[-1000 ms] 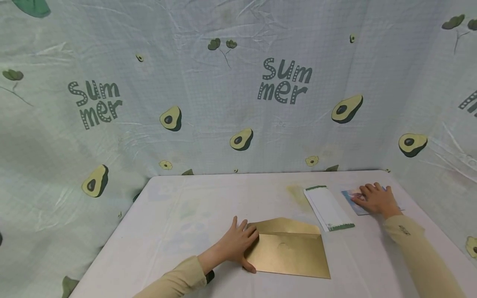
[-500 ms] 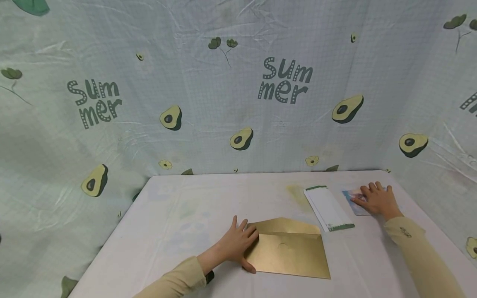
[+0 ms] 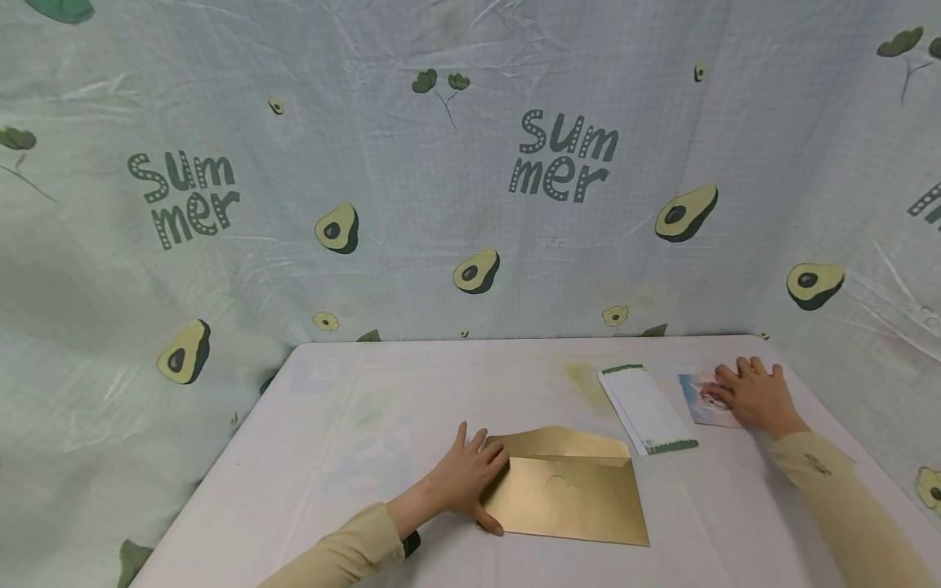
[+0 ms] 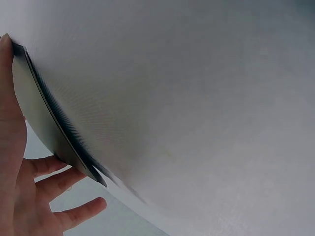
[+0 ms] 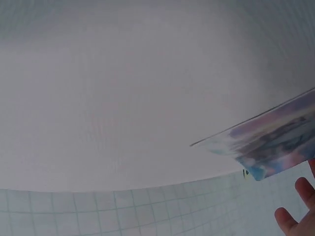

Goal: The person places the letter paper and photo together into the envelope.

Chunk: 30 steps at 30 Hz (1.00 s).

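Observation:
A gold envelope lies on the table, its pointed flap spread away from the person. My left hand rests over the envelope's left end, thumb at the near edge and the other fingers spread toward the flap. The left wrist view shows the envelope's end between thumb and fingers. At the far right my right hand lies over the right part of a colourful picture card, its thumb on the printed face. Part of that card shows in the right wrist view, with fingertips just beyond its far edge.
A white sheet with green end borders lies between the envelope and the picture card. The white table ends at a hanging backdrop printed with avocados and "summer".
My right hand has shifted slightly right over the picture card, leaving more of its left part in sight. My left hand and the envelope hold their place.

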{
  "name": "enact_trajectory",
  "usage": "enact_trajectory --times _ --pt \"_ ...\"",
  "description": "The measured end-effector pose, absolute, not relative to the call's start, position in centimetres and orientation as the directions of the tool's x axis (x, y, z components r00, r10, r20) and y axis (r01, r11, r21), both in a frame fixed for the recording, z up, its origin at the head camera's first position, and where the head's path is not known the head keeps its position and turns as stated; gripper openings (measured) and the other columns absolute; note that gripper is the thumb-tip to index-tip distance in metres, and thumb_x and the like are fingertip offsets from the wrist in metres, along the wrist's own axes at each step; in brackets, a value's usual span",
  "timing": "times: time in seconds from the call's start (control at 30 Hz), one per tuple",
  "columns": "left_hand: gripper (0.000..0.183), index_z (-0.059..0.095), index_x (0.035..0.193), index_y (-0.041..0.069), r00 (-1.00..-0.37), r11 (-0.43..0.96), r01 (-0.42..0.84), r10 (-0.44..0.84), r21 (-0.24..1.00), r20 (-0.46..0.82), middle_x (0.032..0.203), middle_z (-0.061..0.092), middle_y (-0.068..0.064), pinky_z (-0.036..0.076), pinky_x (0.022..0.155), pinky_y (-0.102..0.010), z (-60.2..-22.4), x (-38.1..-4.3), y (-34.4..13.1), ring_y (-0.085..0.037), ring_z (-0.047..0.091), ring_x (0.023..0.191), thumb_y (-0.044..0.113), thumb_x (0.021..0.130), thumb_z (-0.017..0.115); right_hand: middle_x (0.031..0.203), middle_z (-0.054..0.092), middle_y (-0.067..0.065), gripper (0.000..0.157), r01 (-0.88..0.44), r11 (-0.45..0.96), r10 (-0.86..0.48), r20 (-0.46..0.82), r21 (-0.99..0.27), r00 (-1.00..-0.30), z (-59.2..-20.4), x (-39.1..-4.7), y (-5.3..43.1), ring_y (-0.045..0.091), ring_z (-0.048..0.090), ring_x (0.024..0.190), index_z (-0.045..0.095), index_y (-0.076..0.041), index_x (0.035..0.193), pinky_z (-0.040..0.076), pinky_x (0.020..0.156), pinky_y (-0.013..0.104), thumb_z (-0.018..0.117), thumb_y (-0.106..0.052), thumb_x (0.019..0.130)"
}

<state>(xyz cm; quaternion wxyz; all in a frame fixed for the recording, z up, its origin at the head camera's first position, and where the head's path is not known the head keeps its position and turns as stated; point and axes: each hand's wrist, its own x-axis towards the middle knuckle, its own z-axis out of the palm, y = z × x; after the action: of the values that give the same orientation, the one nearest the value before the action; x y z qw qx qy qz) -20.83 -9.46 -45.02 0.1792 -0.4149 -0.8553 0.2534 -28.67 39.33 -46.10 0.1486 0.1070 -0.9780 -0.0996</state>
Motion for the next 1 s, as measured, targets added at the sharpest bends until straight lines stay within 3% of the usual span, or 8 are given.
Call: enact_trajectory --times 0.1,0.27,0.4,0.53,0.7,1.0 --pt "0.097 0.043 0.112 0.020 -0.594 0.529 0.620 0.799 -0.579 0.095 0.115 0.050 0.005 0.039 0.091 -0.050 -45.0 -20.8 -9.5 -0.023 0.047 0.112 0.094 0.049 0.031 0.094 0.045 0.021 0.023 -0.186 0.956 -0.247 0.281 0.226 -0.928 -46.0 -28.5 39.5 0.040 0.041 0.096 0.040 -0.013 0.102 0.032 0.074 0.059 0.053 -0.025 0.088" --pt "0.097 0.043 0.111 0.020 -0.598 0.538 0.629 0.796 -0.562 0.093 0.114 0.050 0.005 0.039 0.091 -0.050 -45.1 -20.8 -9.6 -0.023 0.046 0.112 0.093 0.049 0.033 0.086 0.045 0.019 0.021 -0.230 0.941 -0.304 0.318 0.249 -0.898 -45.9 -28.7 39.9 0.039 0.042 0.088 0.038 -0.014 0.097 0.034 0.070 0.058 0.056 -0.017 0.085" --pt "0.096 0.043 0.111 0.020 -0.602 0.543 0.634 0.793 -0.550 0.089 0.114 0.049 0.005 0.039 0.091 -0.051 -45.1 -20.8 -9.5 -0.023 0.046 0.112 0.093 0.049 0.034 0.082 0.046 0.014 0.020 -0.253 0.943 -0.305 0.265 0.215 -0.915 -45.8 -28.6 40.1 0.036 0.044 0.083 0.039 -0.015 0.094 0.037 0.064 0.053 0.057 -0.016 0.084" --pt "0.095 0.043 0.110 0.019 -0.602 0.545 0.640 0.794 -0.542 0.087 0.113 0.049 0.005 0.039 0.091 -0.051 -45.0 -20.8 -9.5 -0.023 0.046 0.111 0.092 0.049 0.035 0.089 0.051 0.014 0.020 -0.233 0.962 -0.256 0.170 0.141 -0.952 -45.6 -28.6 40.0 0.036 0.045 0.086 0.046 -0.014 0.103 0.036 0.063 0.051 0.054 -0.024 0.087" --pt "0.095 0.043 0.110 0.019 -0.602 0.540 0.640 0.794 -0.547 0.080 0.114 0.050 0.005 0.039 0.090 -0.051 -44.9 -20.7 -9.3 -0.023 0.047 0.111 0.092 0.050 0.035 0.101 0.054 0.016 0.038 -0.223 0.964 -0.237 0.095 0.144 -0.967 -45.4 -28.3 40.2 0.038 0.045 0.095 0.050 -0.009 0.110 0.035 0.071 0.056 0.050 -0.039 0.088" --pt "0.097 0.043 0.114 0.019 -0.615 0.544 0.642 0.786 -0.540 0.061 0.117 0.049 0.004 0.039 0.091 -0.051 -44.8 -20.7 -9.3 -0.023 0.046 0.112 0.092 0.050 0.035 0.092 0.055 0.013 0.056 -0.276 0.942 -0.298 0.096 0.192 -0.950 -45.4 -27.3 41.0 0.034 0.046 0.088 0.054 -0.006 0.107 0.036 0.069 0.055 0.053 -0.055 0.080"
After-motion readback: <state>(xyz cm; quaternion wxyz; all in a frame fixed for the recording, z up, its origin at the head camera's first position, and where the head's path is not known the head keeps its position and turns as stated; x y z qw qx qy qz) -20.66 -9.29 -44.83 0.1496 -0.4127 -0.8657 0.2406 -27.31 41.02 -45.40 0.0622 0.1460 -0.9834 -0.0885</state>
